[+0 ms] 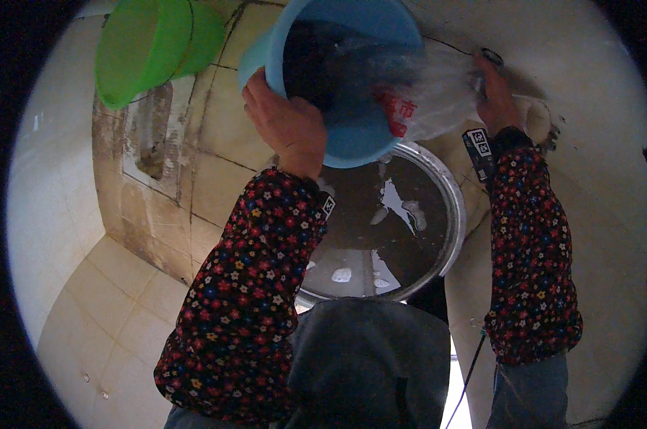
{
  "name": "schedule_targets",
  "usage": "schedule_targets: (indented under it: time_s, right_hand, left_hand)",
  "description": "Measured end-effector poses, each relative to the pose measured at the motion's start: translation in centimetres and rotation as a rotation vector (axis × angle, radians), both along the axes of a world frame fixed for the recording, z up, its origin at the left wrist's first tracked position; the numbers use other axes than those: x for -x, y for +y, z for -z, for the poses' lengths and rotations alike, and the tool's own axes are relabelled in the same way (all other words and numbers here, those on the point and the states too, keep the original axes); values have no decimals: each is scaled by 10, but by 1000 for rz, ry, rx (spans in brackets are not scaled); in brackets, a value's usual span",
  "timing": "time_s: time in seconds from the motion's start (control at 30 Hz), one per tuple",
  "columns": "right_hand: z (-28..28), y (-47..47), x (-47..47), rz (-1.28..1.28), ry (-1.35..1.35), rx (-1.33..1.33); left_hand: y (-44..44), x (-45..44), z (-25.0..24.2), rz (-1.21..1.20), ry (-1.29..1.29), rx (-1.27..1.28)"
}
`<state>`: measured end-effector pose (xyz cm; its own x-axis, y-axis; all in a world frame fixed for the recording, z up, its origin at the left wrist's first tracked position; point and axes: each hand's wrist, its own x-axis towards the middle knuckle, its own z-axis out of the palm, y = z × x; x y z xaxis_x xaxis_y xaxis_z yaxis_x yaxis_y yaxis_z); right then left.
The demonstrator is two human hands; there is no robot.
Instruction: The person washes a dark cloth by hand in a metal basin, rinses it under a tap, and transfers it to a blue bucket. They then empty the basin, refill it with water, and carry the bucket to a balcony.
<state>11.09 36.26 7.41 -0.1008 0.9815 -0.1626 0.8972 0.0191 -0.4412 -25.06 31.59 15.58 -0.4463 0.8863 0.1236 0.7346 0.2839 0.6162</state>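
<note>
My left hand (288, 120) grips the near left rim of a blue plastic bucket (350, 153), which is tilted with its mouth towards me. Dark contents, not clear enough to name, lie inside it. A clear plastic bag (436, 91) with red print stretches from the bucket's mouth to the right, and my right hand (497, 96) holds its gathered end. Below the bucket stands a wide metal basin (454, 214) of dark, murky water (350, 220) with light reflections and patches of foam on its surface. Both forearms wear dark floral sleeves.
A green plastic bucket (165, 51) leans at the upper left, by a dirty squat toilet (152, 139) set in the stained tiled floor (221, 171). Pale walls rise on both sides. A round, pale object (537, 120) lies behind my right wrist. A thin dark cord (465, 381) hangs at the lower right.
</note>
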Motion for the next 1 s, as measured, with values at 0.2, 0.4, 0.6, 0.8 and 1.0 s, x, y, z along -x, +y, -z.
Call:
schedule_targets:
  time_s: [0.2,0.4,0.6,0.8,1.0]
  right_hand:
    - [-16,-5,11,-8,62,-28]
    - [-35,-14,32,53,46,-44]
    - [-104,-94,84,826,1086,114]
    - [-179,-175,141,479,1042,621]
    - [-270,-181,187,150,2080,101]
  left_hand:
    - [2,1,1,-37,-30,48]
    - [1,4,4,-21,-19,14]
    - [-1,6,1,-18,-25,36]
    - [-2,9,3,-26,5,33]
    - [-1,12,7,16,58,-7]
